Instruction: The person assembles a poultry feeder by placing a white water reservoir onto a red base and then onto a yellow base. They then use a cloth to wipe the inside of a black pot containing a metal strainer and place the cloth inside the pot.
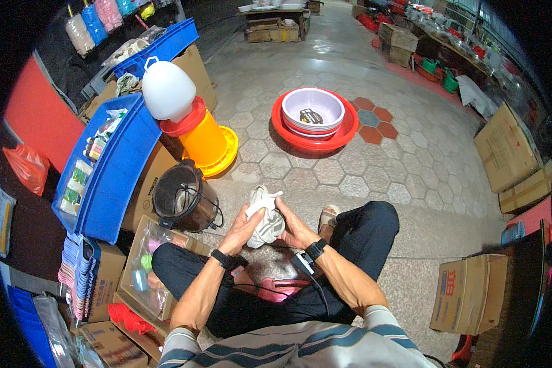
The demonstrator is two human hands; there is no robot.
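Between my knees I hold a bunched white cloth [267,222] with grey-green patches in both hands. My left hand [242,231] grips its left side, the thumb lying on top. My right hand [297,229] closes round the right side, and some of its fingers are hidden behind the folds. The cloth's exact kind cannot be made out. Just left of it stands a dark brown bucket [197,211] with a black cord hanging over its rim.
Ahead on the tiled floor, a red basin [343,138] holds stacked white basins [325,101]. A yellow and red feeder [202,141] with a white top stands beyond the bucket. Blue bins [113,178] and cartons line my left; more cartons [466,291] stand at right.
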